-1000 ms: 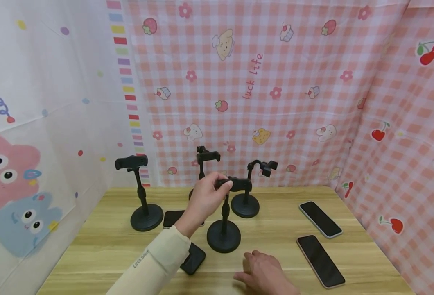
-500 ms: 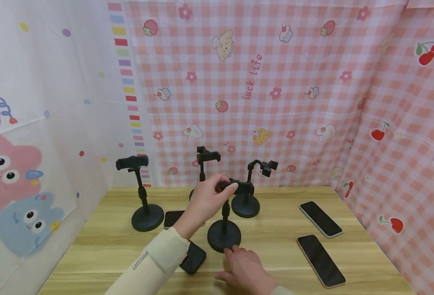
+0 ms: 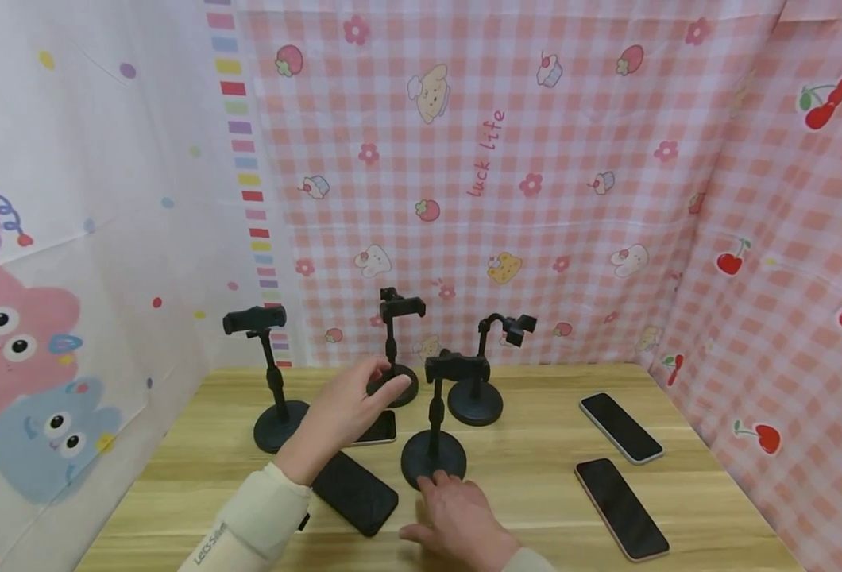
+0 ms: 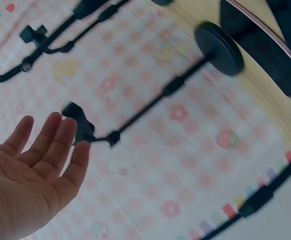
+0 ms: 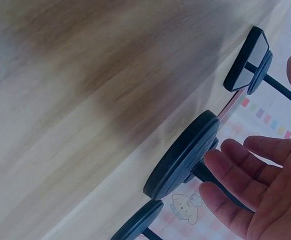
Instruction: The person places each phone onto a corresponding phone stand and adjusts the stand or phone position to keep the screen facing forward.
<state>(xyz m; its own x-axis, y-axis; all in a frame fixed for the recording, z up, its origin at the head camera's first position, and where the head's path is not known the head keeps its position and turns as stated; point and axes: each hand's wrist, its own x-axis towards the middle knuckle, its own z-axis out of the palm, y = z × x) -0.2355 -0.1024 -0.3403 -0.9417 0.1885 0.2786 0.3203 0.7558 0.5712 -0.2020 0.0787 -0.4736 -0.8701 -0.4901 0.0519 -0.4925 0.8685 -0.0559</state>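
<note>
In the head view a black phone stand (image 3: 433, 461) with a round base stands upright at the middle of the table, its clamp (image 3: 458, 368) unoccupied. My right hand (image 3: 462, 520) is at the front of this base, fingertips right at its rim and fingers loosely extended. In the right wrist view the right hand (image 5: 265, 182) curves its fingers beside the base (image 5: 183, 155) without gripping it. My left hand (image 3: 349, 409) hovers left of the stand, fingers spread and holding nothing. Beneath it lie a black phone (image 3: 358, 494) and a partly covered phone (image 3: 380, 427).
Three more phone stands stand behind: a left one (image 3: 275, 380), a back one (image 3: 391, 349) and a right one (image 3: 480, 401). Two phones lie at the right, a white-edged one (image 3: 621, 427) and a pink-edged one (image 3: 621, 508). Patterned cloth (image 3: 535, 222) surrounds the wooden table (image 3: 528, 469).
My left hand has let go of the front stand's clamp and moved left and down. My right hand has moved left, up to the stand's base.
</note>
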